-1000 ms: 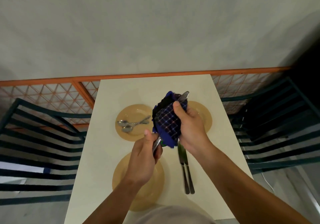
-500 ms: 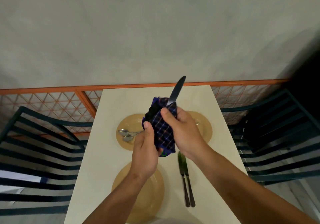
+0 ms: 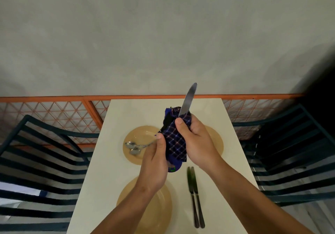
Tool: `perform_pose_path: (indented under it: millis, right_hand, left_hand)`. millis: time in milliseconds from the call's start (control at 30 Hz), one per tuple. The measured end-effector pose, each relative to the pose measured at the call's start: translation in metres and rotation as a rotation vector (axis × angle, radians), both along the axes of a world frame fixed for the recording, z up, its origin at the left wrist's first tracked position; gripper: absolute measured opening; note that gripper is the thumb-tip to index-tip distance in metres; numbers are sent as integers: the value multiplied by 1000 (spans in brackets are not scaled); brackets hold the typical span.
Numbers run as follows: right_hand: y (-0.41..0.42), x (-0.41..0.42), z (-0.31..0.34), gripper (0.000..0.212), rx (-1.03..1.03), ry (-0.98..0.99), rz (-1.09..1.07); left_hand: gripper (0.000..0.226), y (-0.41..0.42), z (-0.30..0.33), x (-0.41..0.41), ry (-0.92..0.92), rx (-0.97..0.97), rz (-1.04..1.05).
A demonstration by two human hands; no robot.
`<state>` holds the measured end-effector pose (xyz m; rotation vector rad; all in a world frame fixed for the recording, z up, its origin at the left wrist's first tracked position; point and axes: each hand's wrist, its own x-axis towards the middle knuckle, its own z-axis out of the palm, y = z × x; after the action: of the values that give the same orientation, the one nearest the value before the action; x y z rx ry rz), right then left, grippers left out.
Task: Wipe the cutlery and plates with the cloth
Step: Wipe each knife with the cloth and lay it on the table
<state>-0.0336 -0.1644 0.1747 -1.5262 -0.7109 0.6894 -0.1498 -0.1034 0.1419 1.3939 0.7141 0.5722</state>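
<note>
One view, head camera: everything below is read from it.
Knife in hand: knife (image 3: 188, 99) stands between both hands above the middle of the table (image 3: 126, 110), its lower part buried in the cloth (image 3: 176, 143).
Long axis: runs from near-left, down inside the cloth, up to far-right; the rounded tip points up and away, tilted slightly right.
Right hand: right hand (image 3: 197, 141) grips the cloth around the blade, thumb pressed on the fabric just below the bare steel, fingers curled behind.
Left hand: left hand (image 3: 155, 163) is curled at the near end of the cloth, apparently on the handle, which is hidden; thumb upright against the fabric.
Key relation: bare blade lies straight beyond the right thumb, so that hand is nearer the unwiped steel.
Waiting cutlery: two knives (image 3: 194, 197) lie side by side on the table at near right, tips pointing away; spoons (image 3: 135, 146) rest on the far-left plate (image 3: 139, 134).
Other plates: near plate (image 3: 163, 213) under the left wrist; far-right plate (image 3: 216, 139) partly hidden by the right hand.
</note>
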Motion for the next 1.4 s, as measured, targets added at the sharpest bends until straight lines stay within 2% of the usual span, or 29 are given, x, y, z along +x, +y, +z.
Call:
perform_pose_path:
  millis: [133, 200, 267, 333, 400, 500, 600, 767, 967, 1033, 1100, 1167, 1267, 1400]
  right_hand:
    - [-11, 5, -5, 24, -112, -109, 63]
    - [-16, -2, -10, 25, -145, -136, 145]
    - [-18, -9, -15, 26, -120, -107, 183]
    - [-20, -16, -21, 29, -94, -35, 169]
    - [-28, -23, -35, 28, -115, 1, 149]
    - [-47, -32, -57, 16, -205, 13, 206]
    - [-57, -33, -61, 20, -206, 2, 189]
    - [-57, -27, -56, 25, -125, 30, 136]
    - [-75, -33, -81, 13, -336, 93, 285]
    - [-81, -26, -90, 18, -404, 175, 316]
    - [-83, -15, -91, 24, -422, 199, 263]
    - [-80, -3, -82, 22, -373, 197, 101]
    - [-67, 15, -63, 33, -274, 143, -57]
    - [-37, 7, -53, 35, -105, 373, -58]
  left_hand:
    - [45, 19, 5, 0, 13, 50, 73]
    - [33, 26, 20, 5, -6, 112, 34]
    - [19, 29, 33, 13, -1, 171, -25]
    - [15, 33, 38, 19, 31, 161, -39]
    - [15, 38, 37, 23, 32, 65, -70]
    - [15, 46, 39, 24, -12, -22, -52]
    - [18, 41, 35, 22, 3, 29, -79]
    - [27, 8, -1, 7, 149, 162, -300]
    - [35, 13, -9, 3, 111, 54, -159]
    - [35, 18, -13, -1, 84, -25, -83]
    - [32, 24, -17, -6, 104, -38, -61]
    - [31, 26, -20, -11, 134, -8, -99]
    - [31, 18, -23, -16, 207, 11, -174]
    - [40, 4, -30, -17, 303, 70, -233]
